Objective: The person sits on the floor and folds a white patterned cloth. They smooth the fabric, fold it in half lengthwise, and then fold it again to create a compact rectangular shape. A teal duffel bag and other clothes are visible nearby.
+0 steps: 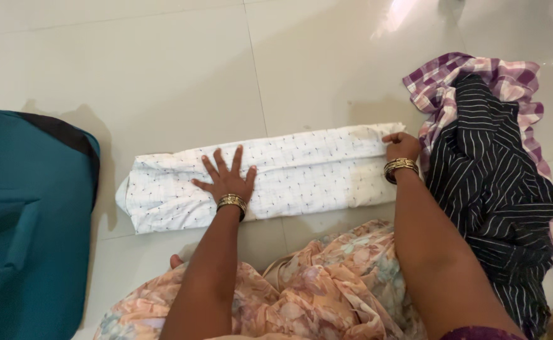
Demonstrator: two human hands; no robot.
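White patterned cloth (pixel 289 173) laid lengthwise on tiled floor (pixel 163 75), folded into long band. Step judged: fold being flattened and held.

Left hand (pixel 227 181): fingers (pixel 216 162) spread wide, palm pressed flat on cloth.

Right hand (pixel 402 146): fingers curled shut, right end of cloth pinched.

Next fold judged to require ends brought together, edges kept aligned.

Striped dark garment (pixel 490 189) lies just beside right hand.
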